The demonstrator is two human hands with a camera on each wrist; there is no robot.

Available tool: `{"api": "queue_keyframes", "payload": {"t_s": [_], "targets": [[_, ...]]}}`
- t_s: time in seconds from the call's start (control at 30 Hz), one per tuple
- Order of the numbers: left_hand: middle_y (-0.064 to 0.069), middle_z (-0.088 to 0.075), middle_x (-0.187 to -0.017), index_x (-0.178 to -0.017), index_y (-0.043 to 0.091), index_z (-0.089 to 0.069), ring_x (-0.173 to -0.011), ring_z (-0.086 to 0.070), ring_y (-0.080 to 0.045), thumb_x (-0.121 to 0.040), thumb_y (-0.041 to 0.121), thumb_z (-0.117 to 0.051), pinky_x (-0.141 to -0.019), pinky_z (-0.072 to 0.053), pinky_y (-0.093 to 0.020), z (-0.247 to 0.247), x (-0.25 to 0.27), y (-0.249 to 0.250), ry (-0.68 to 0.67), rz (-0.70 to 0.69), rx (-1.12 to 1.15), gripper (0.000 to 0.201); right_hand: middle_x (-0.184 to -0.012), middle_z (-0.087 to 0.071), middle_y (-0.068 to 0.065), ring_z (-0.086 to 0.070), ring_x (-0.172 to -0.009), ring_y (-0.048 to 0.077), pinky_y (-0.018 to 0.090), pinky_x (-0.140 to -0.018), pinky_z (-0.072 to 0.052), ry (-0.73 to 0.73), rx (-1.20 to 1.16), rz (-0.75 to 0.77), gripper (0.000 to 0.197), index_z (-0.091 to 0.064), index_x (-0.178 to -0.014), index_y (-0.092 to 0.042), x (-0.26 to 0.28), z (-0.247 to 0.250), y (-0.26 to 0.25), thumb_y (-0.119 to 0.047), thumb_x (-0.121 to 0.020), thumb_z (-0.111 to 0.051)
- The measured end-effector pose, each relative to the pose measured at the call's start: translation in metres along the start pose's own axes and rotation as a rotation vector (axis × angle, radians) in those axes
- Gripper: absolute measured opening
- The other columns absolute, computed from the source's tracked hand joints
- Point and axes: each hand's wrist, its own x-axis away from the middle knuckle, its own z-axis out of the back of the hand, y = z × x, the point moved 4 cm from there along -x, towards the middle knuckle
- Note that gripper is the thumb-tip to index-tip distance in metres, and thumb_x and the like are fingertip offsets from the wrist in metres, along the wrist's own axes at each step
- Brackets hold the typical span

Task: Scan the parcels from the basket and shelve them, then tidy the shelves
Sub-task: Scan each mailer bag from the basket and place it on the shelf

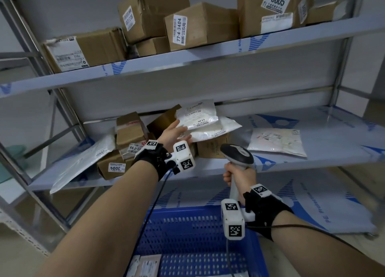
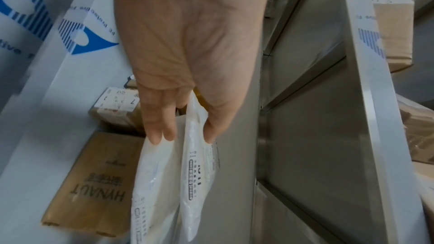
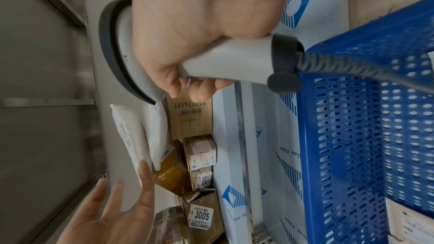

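white parcels [image 1: 196, 115] stacked on shelf [image 1: 312, 160]

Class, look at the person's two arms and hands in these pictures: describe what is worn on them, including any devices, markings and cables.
Both forearms are bare, with no sleeves and no gloves. Each wrist carries a black strap: left wrist strap, right wrist strap. Each strap holds a white boxy camera module, left and right, marked with black-and-white square tags. A thin black cable trails from the left unit, another from the right.
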Motion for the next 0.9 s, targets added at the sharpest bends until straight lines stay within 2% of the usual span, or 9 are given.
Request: {"api": "queue_keyframes", "payload": {"t_s": [0.03,0.1,0.17,0.23,0.33,0.6,0.7,0.8,0.9], "targets": [[-0.014,-0.051,-0.109,-0.098,0.015,-0.056,-0.096,-0.063,-0.025,-0.093,0.005,-0.055,-0.089,-0.051,-0.035,-0.003,0.000,0.001,0.000,-0.001,-0.028,0.011,-0.049,-0.060,0.003,-0.054,-0.042,0.011,0.024,-0.049,-0.044,0.006,0.003,-0.001,0.013,-0.063,-0.071,-0.006,-0.002,0.002,0.000,-0.007,-0.084,-0.067],[-0.014,-0.054,-0.105,-0.079,0.011,-0.051,-0.088,-0.062,-0.020,-0.094,0.007,-0.055,-0.086,-0.052,-0.032,-0.008,-0.006,0.001,0.000,-0.013,-0.057,0.016,-0.046,-0.060,0.001,-0.054,-0.040,0.009,0.025,-0.049,-0.044,0.018,0.003,-0.002,0.015,-0.063,-0.070,-0.007,-0.006,0.006,-0.001,-0.007,-0.084,-0.068],[-0.009,-0.058,-0.104,-0.092,0.011,-0.054,-0.092,-0.062,-0.019,-0.093,0.006,-0.056,-0.088,-0.051,-0.032,-0.021,-0.006,0.004,-0.039,-0.027,-0.023,0.006,-0.045,-0.060,-0.001,-0.054,-0.038,0.009,0.026,-0.050,-0.044,0.038,-0.005,-0.004,0.017,-0.063,-0.067,-0.008,-0.008,0.011,-0.003,-0.008,-0.083,-0.068],[-0.010,-0.060,-0.108,-0.121,0.010,-0.051,-0.098,-0.063,-0.021,-0.093,0.005,-0.056,-0.089,-0.053,-0.032,-0.041,-0.004,0.004,-0.097,-0.038,0.017,0.028,-0.046,-0.059,0.001,-0.054,-0.040,0.011,0.026,-0.051,-0.045,0.065,-0.022,0.005,0.019,-0.062,-0.066,-0.008,-0.009,0.017,-0.007,-0.008,-0.084,-0.068],[-0.013,-0.060,-0.117,-0.133,0.007,-0.044,-0.100,-0.063,-0.021,-0.094,0.004,-0.054,-0.086,-0.054,-0.031,-0.084,0.001,0.001,-0.195,-0.027,0.013,0.040,-0.057,-0.059,0.009,-0.053,-0.047,0.017,0.026,-0.052,-0.045,0.123,-0.058,0.018,0.016,-0.061,-0.069,-0.006,-0.010,0.032,-0.014,-0.006,-0.084,-0.067],[-0.004,-0.058,-0.098,-0.092,0.015,-0.049,-0.090,-0.059,-0.014,-0.097,0.007,-0.049,-0.073,-0.052,-0.022,-0.186,-0.019,-0.055,-0.411,0.087,-0.084,0.009,-0.043,-0.059,-0.001,-0.054,-0.039,0.011,0.025,-0.051,-0.043,0.246,-0.059,0.009,0.011,-0.066,-0.071,-0.003,-0.032,0.100,-0.021,-0.007,-0.080,-0.070],[-0.008,-0.058,-0.092,-0.086,0.011,-0.048,-0.087,-0.059,-0.018,-0.094,0.010,-0.056,-0.082,-0.049,-0.029,-0.192,-0.029,-0.076,-0.363,0.125,-0.190,0.011,-0.053,-0.059,0.006,-0.053,-0.048,0.018,0.026,-0.053,-0.042,0.239,-0.060,-0.015,0.015,-0.063,-0.067,-0.005,-0.041,0.114,-0.018,-0.005,-0.081,-0.069],[-0.022,-0.060,-0.118,-0.098,0.007,-0.054,-0.106,-0.061,-0.035,-0.084,0.016,-0.068,-0.102,-0.045,-0.047,-0.178,-0.039,-0.098,-0.347,0.169,-0.259,0.021,-0.060,-0.058,0.009,-0.051,-0.051,0.019,0.025,-0.051,-0.040,0.196,-0.039,-0.032,0.016,-0.061,-0.068,-0.006,-0.042,0.114,-0.013,-0.005,-0.083,-0.067],[-0.020,-0.060,-0.102,-0.083,0.007,-0.055,-0.098,-0.063,-0.033,-0.093,0.006,-0.057,-0.100,-0.046,-0.047,-0.154,-0.031,-0.105,-0.273,0.183,-0.277,0.010,-0.058,-0.058,0.008,-0.052,-0.046,0.015,0.020,-0.043,-0.042,0.152,-0.003,-0.040,0.013,-0.062,-0.071,-0.005,-0.034,0.106,-0.009,-0.004,-0.084,-0.066]]}}
